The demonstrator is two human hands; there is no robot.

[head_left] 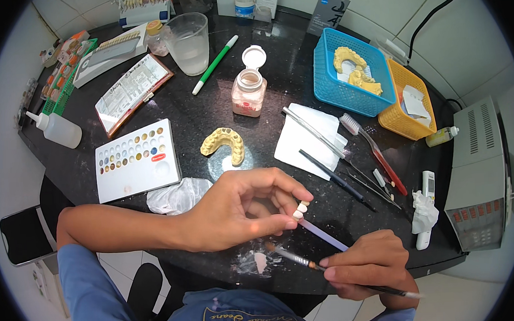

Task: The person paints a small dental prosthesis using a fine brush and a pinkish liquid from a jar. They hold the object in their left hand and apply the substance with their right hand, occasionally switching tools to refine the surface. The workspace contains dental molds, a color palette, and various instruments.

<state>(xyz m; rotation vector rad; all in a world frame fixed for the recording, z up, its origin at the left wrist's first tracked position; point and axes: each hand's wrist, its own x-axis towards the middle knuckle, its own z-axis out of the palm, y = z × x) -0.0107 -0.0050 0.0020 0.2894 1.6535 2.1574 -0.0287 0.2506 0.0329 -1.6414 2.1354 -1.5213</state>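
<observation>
Left hand (242, 211) pinched tooth-shaped piece (299, 211) below-right of frame centre, long axis slanting up-right; right hand (366, 264) gripped brush (298, 260), bristles (270, 248) lower left of piece; lavender stick (323, 234) slanted between hands.

The glossy black countertop (292, 70) carries a white palette (136, 162), a green marker (215, 66) and a blue basket (350, 99)

We see a glossy, speckled counter (192, 114), smooth as polished stone. Near its front edge, our brush (298, 259) is partly shiny metal, and the tooth-shaped pieces (301, 209) look smooth. Mid-counter, the dental cast (226, 137) is matt and plaster-like. Toward the back right corner stands a perforated plastic blue basket (347, 94); crumpled paper tissue (425, 212) lies by the right edge.
</observation>
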